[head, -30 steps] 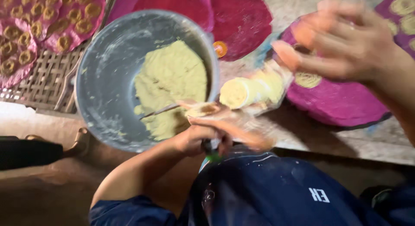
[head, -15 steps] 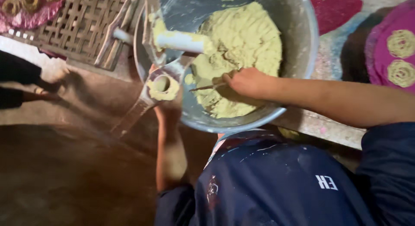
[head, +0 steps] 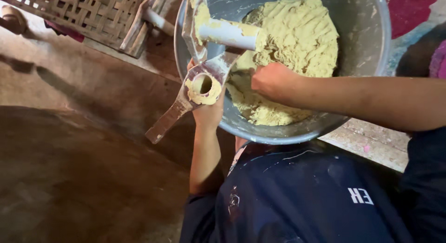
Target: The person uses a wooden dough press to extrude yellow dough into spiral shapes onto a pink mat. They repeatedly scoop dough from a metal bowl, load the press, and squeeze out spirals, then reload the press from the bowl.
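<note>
- Bowl (head: 371,61) cut off at top edge of frame; its near rim runs across centre, far side out of view.
- Woven mat (head: 83,13) upper left, cut by top edge; pink cloth at upper right only partly in frame.
- Left hand (head: 209,110): mostly hidden behind the dough press (head: 202,85), fingers wrapped round it from below, closed on it. Exact finger spread not readable.
- Right hand (head: 272,80): centre frame, fingers curled down into the dough (head: 292,52), tips buried so I can't tell how much it has pinched; hand looks loosely closed on dough.
- Dough press: metal, hinged, two long handles. One handle points to lower left, the other goes up to the top edge. Open cylinder faces the camera, smeared with dough round its rim. White plunger sticks out to the right over the bowl, dough-smeared.
- Dough: pale yellow-green, rough heaped mass, fills centre and right of the grey bowl, upper centre of frame.
- Lower frame: dark blue clothing, brown floor at left.
</note>
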